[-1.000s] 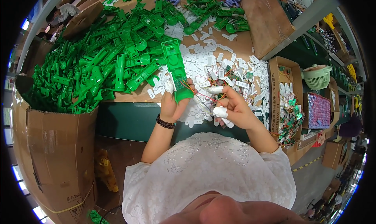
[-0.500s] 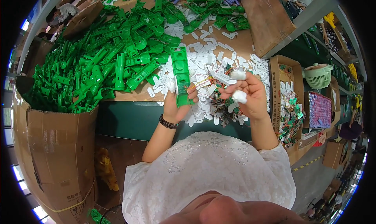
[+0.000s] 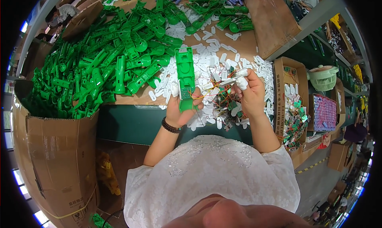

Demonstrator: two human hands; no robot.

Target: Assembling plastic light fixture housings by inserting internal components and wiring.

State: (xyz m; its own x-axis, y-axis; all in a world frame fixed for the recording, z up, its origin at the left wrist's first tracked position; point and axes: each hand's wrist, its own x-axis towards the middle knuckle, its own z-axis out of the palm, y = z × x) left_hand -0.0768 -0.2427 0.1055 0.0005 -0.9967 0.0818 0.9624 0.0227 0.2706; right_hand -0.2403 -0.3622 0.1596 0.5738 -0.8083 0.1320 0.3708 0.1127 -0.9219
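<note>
This was a factory assembly workshop: green plastic housings (image 3: pixel 119 48) lay heaped along the workbench (image 3: pixel 131 124) beside scattered white plastic pieces (image 3: pixel 207 60). A tall carton (image 3: pixel 59 156) stood at the bench's left end, wired circuit boards (image 3: pixel 296 118) at its right, a co-worker (image 3: pixel 67 13) beyond it.

The left hand (image 3: pixel 176 113) is partly hidden under the green casing (image 3: pixel 185 68); white wraps (image 3: pixel 242 83) hide 2 fingertips of the right hand (image 3: pixel 253 95) and 1 end of its white piece (image 3: pixel 228 82). In the circuit-board tangle (image 3: pixel 232 105), single wires (image 3: pixel 210 94) are too small to trace.
</note>
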